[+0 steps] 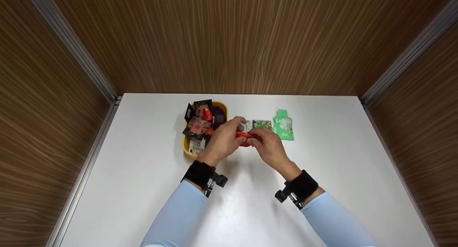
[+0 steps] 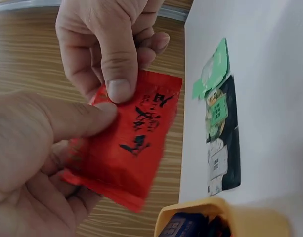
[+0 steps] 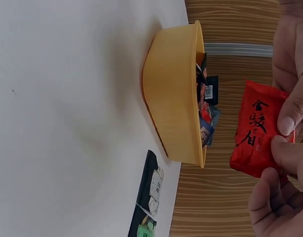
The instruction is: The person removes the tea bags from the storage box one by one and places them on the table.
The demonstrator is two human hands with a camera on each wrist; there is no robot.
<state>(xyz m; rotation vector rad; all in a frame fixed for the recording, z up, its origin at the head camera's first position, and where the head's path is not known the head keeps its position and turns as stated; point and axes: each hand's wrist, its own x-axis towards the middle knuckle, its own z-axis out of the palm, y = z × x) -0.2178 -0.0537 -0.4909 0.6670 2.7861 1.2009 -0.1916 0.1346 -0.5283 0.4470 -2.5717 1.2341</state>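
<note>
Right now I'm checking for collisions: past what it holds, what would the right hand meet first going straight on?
Past the red packet, the right hand would probably meet the left hand first, though depth is hard to judge.

The sachet (image 2: 121, 163) is red with black brush-style characters. Toward the far edge of the white surface (image 1: 125, 161), the bin (image 3: 173, 94) is yellow, and inside it one packet (image 1: 197, 127) is black with an orange-red label. The pouch (image 1: 283, 129) is light green with white lettering. The panels (image 1: 229, 43) carry brown wood-grain stripes. Both sleeves (image 1: 179, 215) are plain light blue, the wrist straps (image 1: 302, 186) black.
</note>
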